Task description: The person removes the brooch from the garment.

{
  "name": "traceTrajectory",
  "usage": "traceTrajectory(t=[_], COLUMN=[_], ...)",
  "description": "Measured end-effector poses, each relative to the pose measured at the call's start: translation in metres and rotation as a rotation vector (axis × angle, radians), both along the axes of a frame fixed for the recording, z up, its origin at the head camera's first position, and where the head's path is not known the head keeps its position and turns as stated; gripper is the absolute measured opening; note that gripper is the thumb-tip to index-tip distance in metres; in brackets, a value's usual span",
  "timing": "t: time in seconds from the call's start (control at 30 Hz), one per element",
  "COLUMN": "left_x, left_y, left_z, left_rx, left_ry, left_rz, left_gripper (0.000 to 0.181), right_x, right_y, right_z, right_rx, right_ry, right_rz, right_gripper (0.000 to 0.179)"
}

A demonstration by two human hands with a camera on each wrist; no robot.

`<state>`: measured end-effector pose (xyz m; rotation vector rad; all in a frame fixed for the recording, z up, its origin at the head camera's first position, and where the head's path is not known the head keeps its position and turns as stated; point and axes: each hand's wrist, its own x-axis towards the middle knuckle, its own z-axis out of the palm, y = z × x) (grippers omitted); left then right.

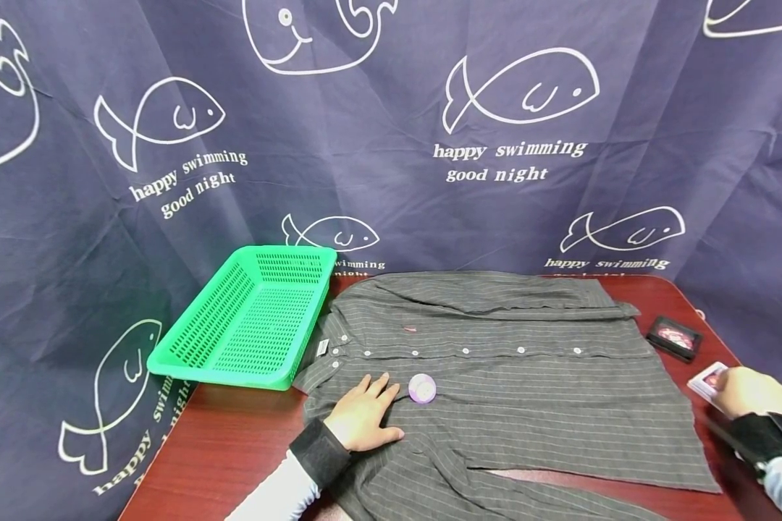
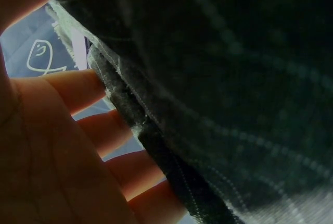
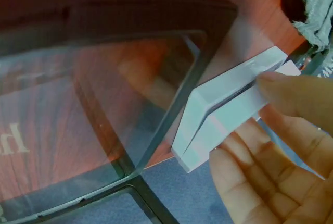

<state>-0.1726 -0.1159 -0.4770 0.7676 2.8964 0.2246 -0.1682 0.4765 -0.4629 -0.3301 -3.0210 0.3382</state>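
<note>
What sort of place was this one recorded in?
Probably an indoor spot set up for recording, though the wider room is hidden: a fish-printed curtain hangs behind a reddish table, where a striped shirt lies spread out.

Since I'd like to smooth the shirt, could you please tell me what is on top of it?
A round purple disc and the left grip rest on the shirt. What lies directly beneath each is hidden in the head view.
</note>
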Motion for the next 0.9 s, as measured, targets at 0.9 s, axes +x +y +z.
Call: traceTrajectory(t=[0.9], left_x=[-0.001], left_y=[-0.001], left_z=[0.0], left_rx=[0.002], left_ry=[0.002], left_rz=[-0.007], left_gripper=[0.074], right_x=[-0.026], right_y=[-0.08], right_z=[0.023], right_rx=[-0.127], right_ry=[0.275], right_rz=[0.149], right_gripper=[0.027])
